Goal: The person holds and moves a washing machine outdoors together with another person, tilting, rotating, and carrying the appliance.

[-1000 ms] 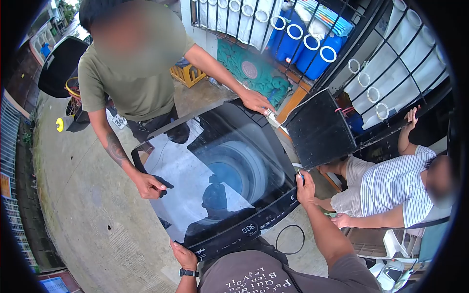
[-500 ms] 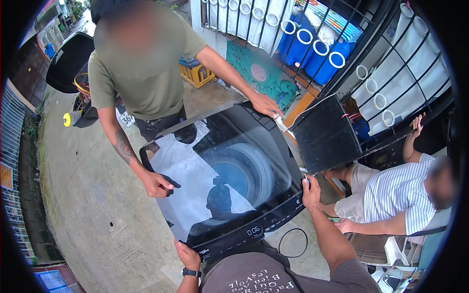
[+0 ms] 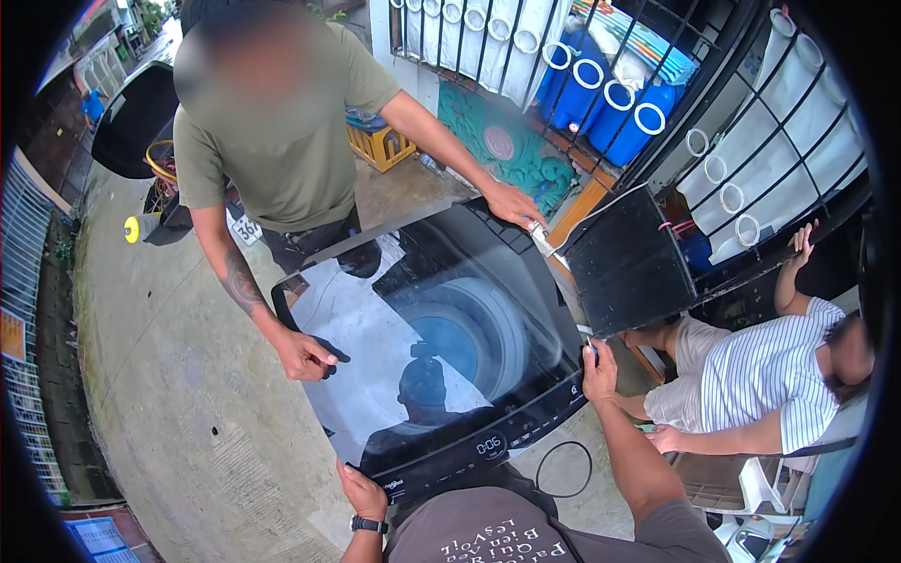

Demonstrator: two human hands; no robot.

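A top-loading washing machine point(image 3: 441, 342) stands before me, its dark glass lid down and its front display lit. The drum shows through the glass, along with reflections. My left hand point(image 3: 361, 492), with a watch at the wrist, grips the near left corner. My right hand point(image 3: 600, 371) holds the near right corner; a small slim thing shows by its fingertips, too small to name. Across the machine, a person in a green shirt rests one hand point(image 3: 514, 205) on the far right corner. That person's other hand point(image 3: 305, 357) is at the left edge, a finger over the lid.
A black panel point(image 3: 629, 263) stands close to the machine's right side. Behind it, a person in a striped shirt point(image 3: 751, 361) holds the barred gate. A thin black cable point(image 3: 564, 469) loops at the near right. Blue drums point(image 3: 629, 122) and a yellow crate point(image 3: 379, 145) are farther back.
The view has shifted slightly. The person in the striped shirt has tilted their head. My hands and the green-shirted person's hands stay on the machine in nearly the same places.
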